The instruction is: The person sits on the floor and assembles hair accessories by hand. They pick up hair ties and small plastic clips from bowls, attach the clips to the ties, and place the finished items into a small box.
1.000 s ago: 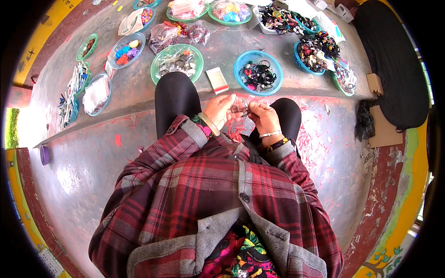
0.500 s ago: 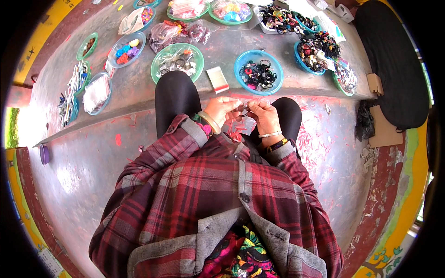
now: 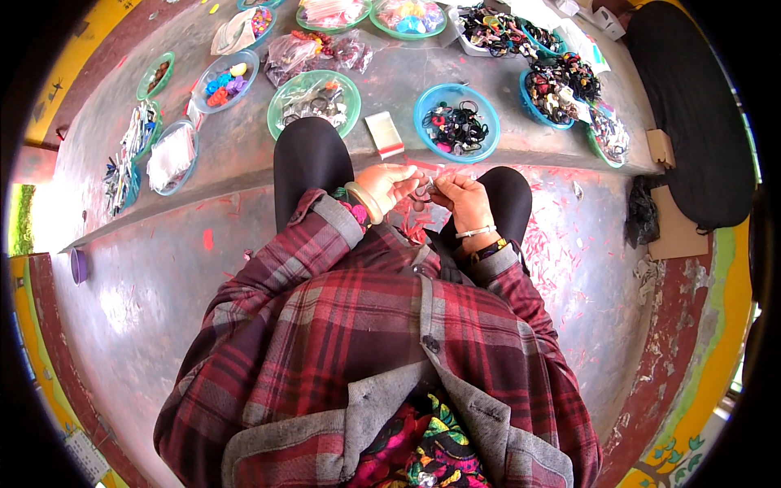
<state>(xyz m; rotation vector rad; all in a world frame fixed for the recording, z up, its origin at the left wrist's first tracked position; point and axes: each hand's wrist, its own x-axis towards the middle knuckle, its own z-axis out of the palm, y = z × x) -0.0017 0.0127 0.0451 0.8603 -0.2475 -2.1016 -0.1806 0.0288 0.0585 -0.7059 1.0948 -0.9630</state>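
Observation:
My left hand (image 3: 387,186), with a pale bangle at the wrist, pinches one side of a small clear plastic packet (image 3: 425,173) that has a reddish edge. On its other side my right hand (image 3: 462,198) closes thumb and fingers on it, above my lap. A dark ring-shaped item shows at the packet, too small to make out clearly. Just ahead, on the raised ledge, are a blue bowl (image 3: 420,122) of black and coloured hair ties, a small white and red open box (image 3: 384,135), and a green bowl (image 3: 355,104) holding clear packets with dark items.
More bowls line the ledge: a clear bowl of coloured pieces (image 3: 224,83), a bowl of white sheets (image 3: 173,159), and a blue bowl heaped with hair ties (image 3: 541,120). Red scraps (image 3: 547,236) litter the floor. A purple cup (image 3: 78,266) stands far left; cardboard (image 3: 682,228) lies right.
The clear packet with its reddish edge now shows more plainly between my fingers. My left hand has shifted slightly, its fingers a little less bunched; my right hand stays nearly in place.

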